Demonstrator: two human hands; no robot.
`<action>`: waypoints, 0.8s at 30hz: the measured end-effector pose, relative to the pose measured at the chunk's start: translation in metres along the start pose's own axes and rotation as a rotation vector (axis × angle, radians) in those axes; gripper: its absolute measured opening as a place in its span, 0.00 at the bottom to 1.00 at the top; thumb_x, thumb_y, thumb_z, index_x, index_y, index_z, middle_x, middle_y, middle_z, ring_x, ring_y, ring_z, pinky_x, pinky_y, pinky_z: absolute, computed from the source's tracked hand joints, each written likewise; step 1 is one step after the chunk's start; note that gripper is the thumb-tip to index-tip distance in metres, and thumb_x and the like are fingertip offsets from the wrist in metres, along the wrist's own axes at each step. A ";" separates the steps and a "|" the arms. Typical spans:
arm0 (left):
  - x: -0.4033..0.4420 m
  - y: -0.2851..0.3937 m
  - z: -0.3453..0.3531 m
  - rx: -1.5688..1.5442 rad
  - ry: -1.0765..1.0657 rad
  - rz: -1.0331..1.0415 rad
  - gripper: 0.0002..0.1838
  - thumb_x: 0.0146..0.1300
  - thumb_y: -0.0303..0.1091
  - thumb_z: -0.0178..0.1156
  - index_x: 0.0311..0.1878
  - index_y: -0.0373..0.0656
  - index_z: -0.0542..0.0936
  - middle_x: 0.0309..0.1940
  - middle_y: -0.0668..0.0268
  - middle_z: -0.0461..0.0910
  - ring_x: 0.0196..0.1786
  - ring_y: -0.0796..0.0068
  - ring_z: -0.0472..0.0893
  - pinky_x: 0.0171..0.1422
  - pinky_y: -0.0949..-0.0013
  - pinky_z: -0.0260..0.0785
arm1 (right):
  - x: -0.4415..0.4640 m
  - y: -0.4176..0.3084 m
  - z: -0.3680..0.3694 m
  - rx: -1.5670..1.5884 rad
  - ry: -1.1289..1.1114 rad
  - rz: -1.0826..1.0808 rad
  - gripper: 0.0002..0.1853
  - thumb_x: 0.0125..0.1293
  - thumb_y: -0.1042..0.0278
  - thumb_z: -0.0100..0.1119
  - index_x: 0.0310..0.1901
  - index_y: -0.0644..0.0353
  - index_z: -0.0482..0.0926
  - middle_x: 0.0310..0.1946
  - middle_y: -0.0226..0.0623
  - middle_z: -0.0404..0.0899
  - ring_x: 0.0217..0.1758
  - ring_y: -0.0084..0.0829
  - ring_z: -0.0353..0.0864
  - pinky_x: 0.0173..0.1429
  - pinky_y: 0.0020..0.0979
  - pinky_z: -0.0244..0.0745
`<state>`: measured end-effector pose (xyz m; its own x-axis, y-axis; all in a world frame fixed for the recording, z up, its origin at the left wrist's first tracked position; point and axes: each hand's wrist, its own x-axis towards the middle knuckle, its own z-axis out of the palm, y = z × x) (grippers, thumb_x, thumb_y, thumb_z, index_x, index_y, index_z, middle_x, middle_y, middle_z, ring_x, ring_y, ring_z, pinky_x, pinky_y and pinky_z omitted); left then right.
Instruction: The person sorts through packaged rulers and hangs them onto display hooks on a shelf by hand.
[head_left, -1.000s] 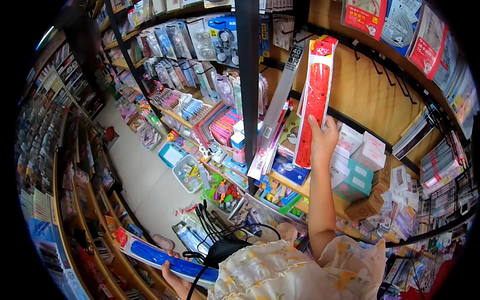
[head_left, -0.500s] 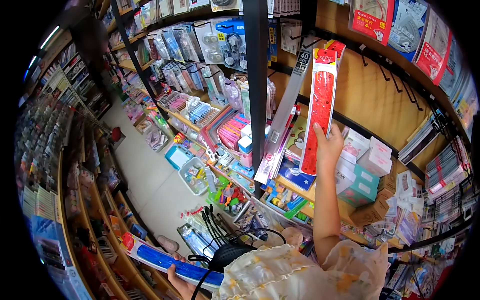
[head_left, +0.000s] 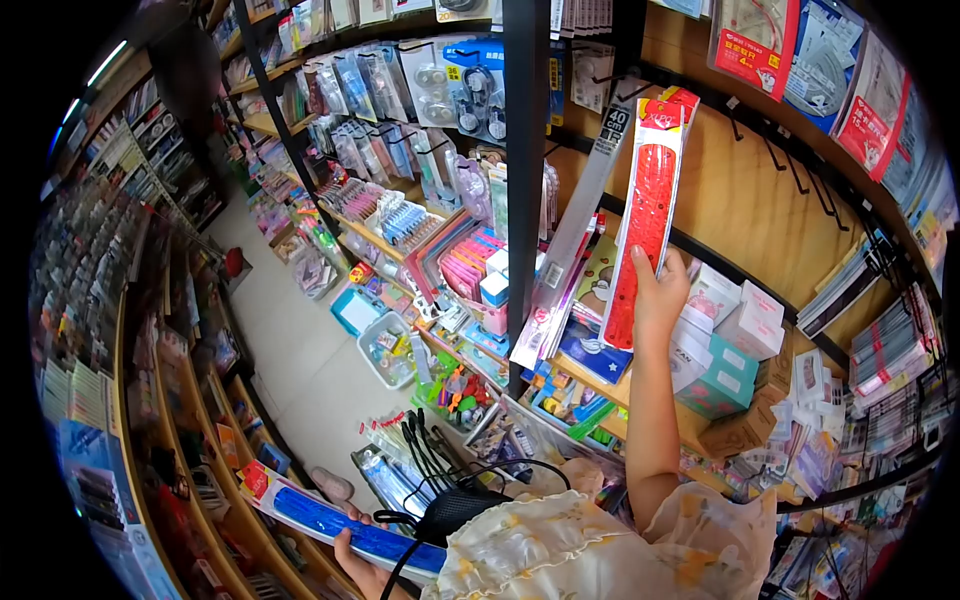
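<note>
My right hand (head_left: 660, 300) is closed around the lower part of a red ruler (head_left: 648, 215) in a clear packet with a red and yellow header. Another header of the same kind shows just behind it. The packet stands nearly upright in front of the wooden back panel; whether a hook carries its top, I cannot tell. Low at the left, my left hand (head_left: 362, 562) grips blue rulers (head_left: 335, 520) in similar packaging, partly covered by a black bag (head_left: 462, 515). Beside the red packet hangs a long clear 40 cm ruler (head_left: 575, 220).
A black post (head_left: 526, 190) rises left of the clear ruler. Bare metal hooks (head_left: 775, 155) stick out from the panel. Several small boxes (head_left: 722, 380) sit on the shelf below my right hand. A plastic basket (head_left: 388, 350) stands near the aisle floor (head_left: 300, 385).
The view has shifted slightly, and the top of the red packet appears a little further right. Both hands keep their hold.
</note>
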<state>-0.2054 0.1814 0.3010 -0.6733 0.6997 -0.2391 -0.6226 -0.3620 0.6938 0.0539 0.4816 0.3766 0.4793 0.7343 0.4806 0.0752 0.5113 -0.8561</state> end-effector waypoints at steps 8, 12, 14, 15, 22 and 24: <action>-0.002 0.002 -0.008 -0.015 0.024 -0.014 0.16 0.42 0.35 0.47 0.35 0.37 0.62 0.28 0.66 0.64 0.31 0.77 0.67 0.28 0.71 0.66 | -0.002 -0.007 -0.001 0.094 -0.013 0.069 0.07 0.47 0.73 0.52 0.20 0.65 0.66 0.16 0.30 0.69 0.19 0.13 0.63 0.23 0.15 0.58; -0.005 0.004 0.001 0.006 0.046 0.021 0.16 0.42 0.35 0.47 0.35 0.37 0.61 0.28 0.67 0.64 0.31 0.77 0.67 0.28 0.71 0.66 | -0.001 -0.009 -0.004 0.026 -0.013 0.053 0.07 0.47 0.73 0.52 0.21 0.66 0.67 0.17 0.31 0.70 0.20 0.13 0.63 0.24 0.16 0.59; -0.004 0.004 -0.002 0.017 0.040 0.018 0.17 0.43 0.35 0.47 0.36 0.37 0.61 0.27 0.66 0.64 0.31 0.77 0.67 0.28 0.71 0.66 | -0.002 -0.010 -0.004 0.065 -0.005 0.040 0.07 0.47 0.73 0.53 0.22 0.66 0.67 0.18 0.32 0.70 0.20 0.13 0.64 0.25 0.16 0.59; -0.002 0.005 -0.003 0.023 0.033 0.017 0.17 0.43 0.35 0.47 0.36 0.37 0.60 0.27 0.66 0.64 0.31 0.77 0.66 0.28 0.71 0.66 | -0.002 -0.010 -0.004 0.025 -0.003 0.014 0.07 0.47 0.73 0.53 0.23 0.67 0.68 0.18 0.32 0.71 0.21 0.14 0.64 0.26 0.17 0.60; -0.002 0.009 0.007 0.009 -0.037 0.008 0.15 0.44 0.33 0.46 0.36 0.38 0.59 0.28 0.67 0.62 0.32 0.76 0.65 0.31 0.69 0.64 | 0.000 -0.031 -0.011 -0.326 0.006 -0.076 0.09 0.45 0.72 0.52 0.28 0.68 0.70 0.21 0.39 0.72 0.23 0.23 0.69 0.31 0.22 0.62; 0.000 0.011 0.001 -0.008 -0.017 0.011 0.19 0.44 0.33 0.46 0.40 0.38 0.58 0.29 0.66 0.63 0.31 0.76 0.65 0.29 0.69 0.66 | 0.002 -0.037 -0.014 -0.344 -0.010 -0.064 0.10 0.46 0.72 0.52 0.31 0.69 0.70 0.23 0.37 0.72 0.26 0.21 0.68 0.33 0.21 0.62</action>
<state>-0.2116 0.1782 0.3092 -0.6732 0.7058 -0.2203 -0.6184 -0.3742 0.6910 0.0645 0.4572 0.4066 0.4552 0.7111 0.5359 0.3962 0.3772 -0.8371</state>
